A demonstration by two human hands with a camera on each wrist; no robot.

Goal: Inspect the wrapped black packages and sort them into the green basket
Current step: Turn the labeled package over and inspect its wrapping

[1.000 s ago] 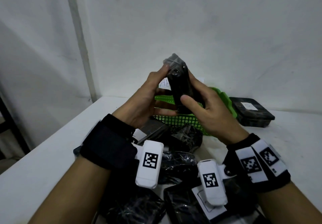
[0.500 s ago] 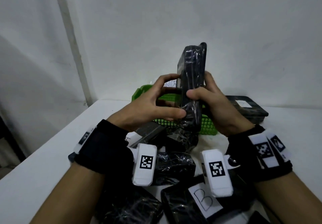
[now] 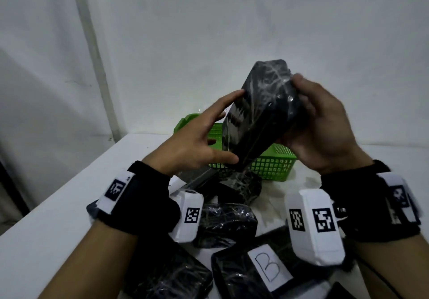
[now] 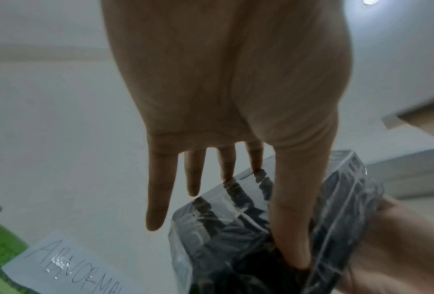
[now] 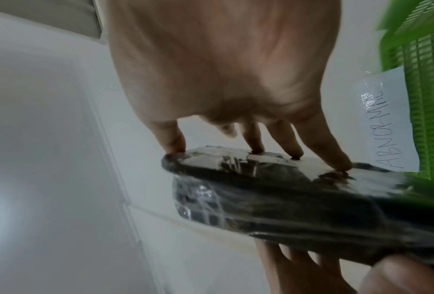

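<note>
A black package [image 3: 262,117] in clear wrap is held up above the green basket [image 3: 274,166], tilted with its top leaning right. My right hand [image 3: 325,124] grips its right side, fingers curled round the far edge; the right wrist view shows the fingertips [image 5: 342,165] pressed on the package [image 5: 299,199]. My left hand [image 3: 197,143] touches the left side with straight fingers, and its thumb [image 4: 291,218] lies along the wrapped package [image 4: 236,228]. A paper label reading "ABNORMAL" [image 5: 387,123] is stuck on the basket [image 5: 427,59].
Several more wrapped black packages lie on the white table [image 3: 58,205] in front of the basket, one [image 3: 228,222] between my wrists and one with a "B" label [image 3: 267,270] nearest me. A white wall stands close behind. The table's left edge runs diagonally.
The package has turned from upright and edge-on to tilted, its broad face toward me. My left fingers have straightened against it, and both hands have shifted up and right.
</note>
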